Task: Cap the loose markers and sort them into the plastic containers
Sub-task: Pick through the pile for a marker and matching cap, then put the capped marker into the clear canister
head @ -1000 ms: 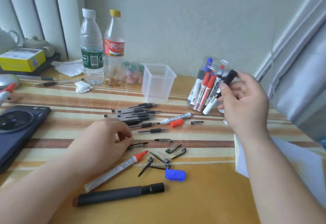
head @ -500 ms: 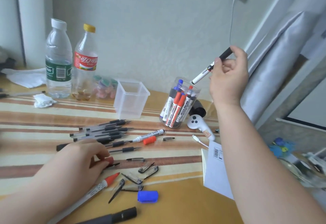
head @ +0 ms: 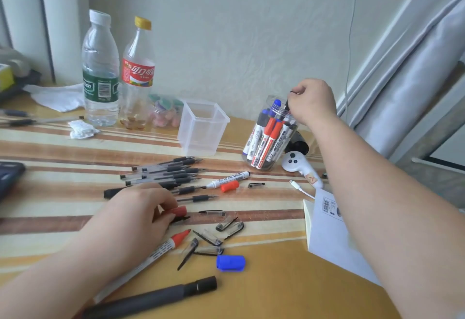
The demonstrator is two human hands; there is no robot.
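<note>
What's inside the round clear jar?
Capped markers lean in the jar: red, blue and black caps. The right hand pinches a black-capped marker at the mouth. That hand covers the jar's right rim, so a full count is impossible.

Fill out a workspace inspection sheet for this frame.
Surface: striped table, crowded with pens and caps.
Job's things: round jar holds capped markers; square container looks empty; red-tipped marker lies uncapped; whiteboard marker, orange cap and blue cap lie loose.
Clutter: gel pens, clear pen clips, bottles, white controller, envelope.
Fingers: left hand pinches a red cap; right hand grips a black marker at the jar's mouth.
Cables: white cable by the controller; wall cable hangs down.
Surroundings: pale wall, curtain at right.
</note>
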